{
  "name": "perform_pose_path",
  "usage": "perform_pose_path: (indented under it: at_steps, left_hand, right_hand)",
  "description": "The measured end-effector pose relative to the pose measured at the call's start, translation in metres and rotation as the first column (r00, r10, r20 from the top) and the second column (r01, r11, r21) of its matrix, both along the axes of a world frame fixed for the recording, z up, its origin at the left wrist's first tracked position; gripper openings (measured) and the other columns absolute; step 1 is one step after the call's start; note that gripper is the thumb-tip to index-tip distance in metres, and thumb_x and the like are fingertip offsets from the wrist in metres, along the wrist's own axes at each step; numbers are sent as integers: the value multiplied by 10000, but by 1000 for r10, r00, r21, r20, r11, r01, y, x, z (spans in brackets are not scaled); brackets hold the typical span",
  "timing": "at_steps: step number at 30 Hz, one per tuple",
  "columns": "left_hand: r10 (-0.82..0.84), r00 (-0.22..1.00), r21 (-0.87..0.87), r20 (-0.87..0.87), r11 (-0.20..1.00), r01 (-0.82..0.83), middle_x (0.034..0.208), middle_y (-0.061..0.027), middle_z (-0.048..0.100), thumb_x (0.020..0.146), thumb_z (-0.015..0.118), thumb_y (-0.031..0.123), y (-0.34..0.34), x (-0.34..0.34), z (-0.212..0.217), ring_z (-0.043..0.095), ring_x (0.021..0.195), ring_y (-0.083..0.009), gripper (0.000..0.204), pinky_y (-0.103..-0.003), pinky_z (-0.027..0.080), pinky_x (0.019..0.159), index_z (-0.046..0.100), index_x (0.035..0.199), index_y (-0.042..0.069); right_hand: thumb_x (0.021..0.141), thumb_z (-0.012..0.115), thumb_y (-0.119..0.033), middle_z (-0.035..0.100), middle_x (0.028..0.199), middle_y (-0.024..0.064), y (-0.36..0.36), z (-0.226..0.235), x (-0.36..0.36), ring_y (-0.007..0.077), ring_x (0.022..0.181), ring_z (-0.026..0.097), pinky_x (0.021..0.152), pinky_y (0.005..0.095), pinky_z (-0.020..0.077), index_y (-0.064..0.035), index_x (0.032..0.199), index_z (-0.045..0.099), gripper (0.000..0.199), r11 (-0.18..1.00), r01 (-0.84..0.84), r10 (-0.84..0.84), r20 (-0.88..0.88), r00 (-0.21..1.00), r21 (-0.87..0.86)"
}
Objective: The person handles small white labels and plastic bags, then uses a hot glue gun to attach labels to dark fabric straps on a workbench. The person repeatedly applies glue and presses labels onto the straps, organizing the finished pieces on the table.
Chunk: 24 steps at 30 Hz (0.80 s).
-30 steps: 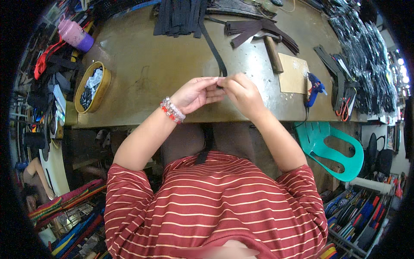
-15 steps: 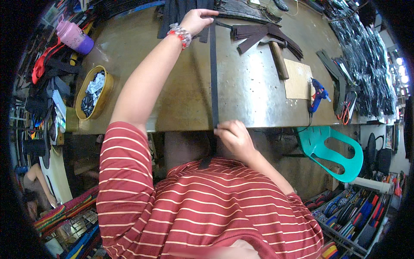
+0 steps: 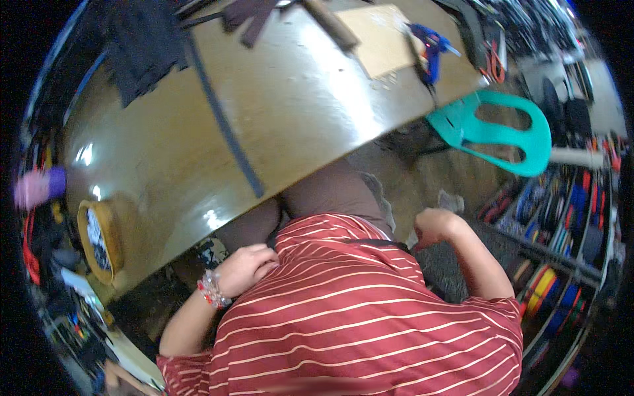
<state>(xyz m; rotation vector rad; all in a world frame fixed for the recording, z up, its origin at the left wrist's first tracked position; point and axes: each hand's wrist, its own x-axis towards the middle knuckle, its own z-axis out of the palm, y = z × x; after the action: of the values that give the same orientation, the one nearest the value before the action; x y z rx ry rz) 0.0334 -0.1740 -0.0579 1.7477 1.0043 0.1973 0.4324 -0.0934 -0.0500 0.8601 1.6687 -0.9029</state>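
Observation:
My left hand, with a beaded bracelet on its wrist, is at the left side of my striped shirt. Its fingers are curled against the cloth, and whatever they hold is hidden. Out at the right of my waist, my right hand is closed at the end of a thin black band that crosses my shirt front. Blur softens both hands. A long dark strap lies across the table, its near end at the front edge, touched by neither hand.
Dark cloth strips lie at the far left. A hammer, a tan board and a blue glue gun are at the far right. A yellow tub stands at the left corner. A green chair stands beside the table.
Both hands have come off the strap and back to my waist. The left one drew in from the far side, the right one moved outward. My view has turned and shifted.

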Motion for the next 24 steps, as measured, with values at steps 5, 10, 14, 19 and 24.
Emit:
perform_pose_path:
  at_steps: [5,10,14,19,24]
  left_hand:
    - [-47,992,-158,-121,987,27,830,-125,610,852,623,94,1,7,-18,615,777,-297,73,-353,498,692,628,889,31]
    - [-178,983,-12,-32,984,178,888,-133,604,737,644,-34,15,10,-13,613,840,-296,181,-348,500,736,630,914,5]
    - [-265,964,47,-35,963,266,890,-136,609,715,617,-77,23,16,-12,625,819,-288,207,-342,506,738,618,915,-24]
    - [-267,963,-23,17,963,268,843,-139,607,709,595,-87,24,14,-14,635,713,-242,223,-331,517,681,610,922,-22]
    - [-270,959,-48,-89,963,266,779,-133,595,716,610,-58,18,14,-4,628,678,-246,157,-330,514,645,592,860,0]
  right_hand:
    - [661,790,-335,636,689,69,-82,-56,38,195,617,609,557,330,523,6,782,667,381,811,426,-478,-34,878,-400]
    - [605,820,-442,680,768,144,-126,-68,50,286,713,657,642,396,509,10,814,683,516,897,359,-402,-136,906,-258]
    - [715,751,-398,676,836,195,-134,-51,46,360,801,650,697,443,499,22,859,675,450,904,406,-426,-219,878,-131]
    - [788,691,-302,666,861,211,-118,-35,37,393,821,636,702,467,494,1,885,680,319,927,368,-373,-249,894,-70]
    - [783,695,-278,668,877,200,-95,-15,25,385,847,641,721,464,504,-23,876,688,272,963,270,-265,-223,938,-10]
